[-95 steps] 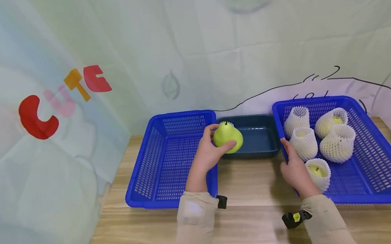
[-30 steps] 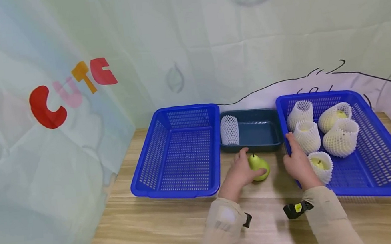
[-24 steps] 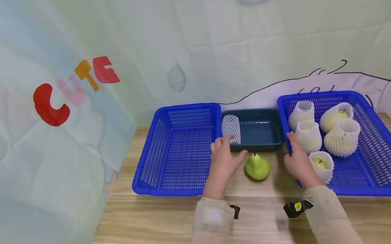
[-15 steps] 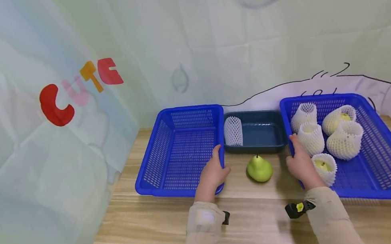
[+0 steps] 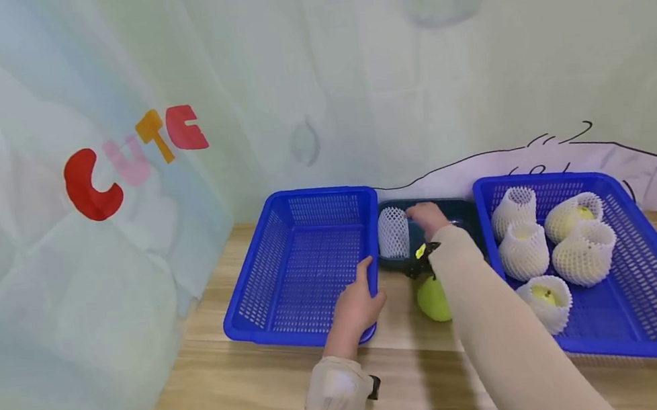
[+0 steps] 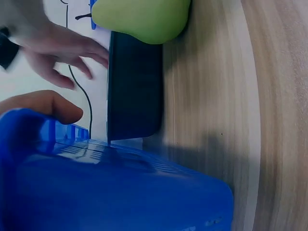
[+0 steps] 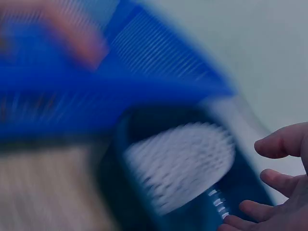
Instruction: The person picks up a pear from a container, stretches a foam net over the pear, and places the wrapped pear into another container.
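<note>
My left hand (image 5: 353, 310) holds the near right rim of the left blue basket (image 5: 303, 329); the fingers below the rim are hidden. In the left wrist view a finger (image 6: 67, 108) shows over that rim. My right hand (image 5: 429, 217) is over the dark green tray (image 5: 468, 216), its fingers spread and apart from a white foam net sleeve (image 5: 393, 233). The right wrist view shows this sleeve (image 7: 185, 163) lying at the tray's left end, blurred. A green pear (image 5: 433, 301) stands bare on the table before the tray, partly covered by my right sleeve.
The right blue basket (image 5: 655, 347) contains several pears in white foam nets (image 5: 585, 253). Both baskets stand beside the tray on a wooden table (image 5: 204, 395). A printed cloth (image 5: 288, 67) hangs close behind them.
My left hand set the pear on the table, let go and moved left to the basket rim. My right hand left the right basket's rim and moved across over the tray.
</note>
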### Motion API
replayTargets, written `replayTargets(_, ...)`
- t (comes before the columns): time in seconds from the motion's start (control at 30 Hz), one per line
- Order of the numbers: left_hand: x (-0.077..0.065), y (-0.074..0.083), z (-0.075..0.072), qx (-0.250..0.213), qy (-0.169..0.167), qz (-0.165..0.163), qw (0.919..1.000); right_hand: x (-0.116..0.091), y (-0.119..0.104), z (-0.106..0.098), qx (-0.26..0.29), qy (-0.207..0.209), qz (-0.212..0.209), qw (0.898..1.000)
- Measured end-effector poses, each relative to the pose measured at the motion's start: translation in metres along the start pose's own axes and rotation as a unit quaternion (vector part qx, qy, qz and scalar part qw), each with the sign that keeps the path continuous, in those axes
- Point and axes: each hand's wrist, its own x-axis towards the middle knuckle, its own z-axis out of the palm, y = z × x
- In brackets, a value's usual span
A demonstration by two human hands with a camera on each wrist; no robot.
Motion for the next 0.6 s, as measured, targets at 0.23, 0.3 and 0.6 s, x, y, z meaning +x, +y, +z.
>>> replayTargets(0.23, -0.006, -0.002, 0.001, 0.000, 0.014, 0.016, 0.9998, -0.022, -0.001, 0.037, -0.087, 0.017, 0.086, 0.992)
replayTargets(0.3, -0.006, -0.002, 0.002, 0.007, 0.022, 0.020, 0.9995, -0.006, 0.012, 0.039, -0.100, 0.032, 0.090, 0.990)
replayTargets(0.6, -0.002, -0.004, -0.002, 0.009, 0.027, 0.023, 0.9993, 0.003, -0.003, 0.011, -0.041, 0.050, 0.041, 0.997)
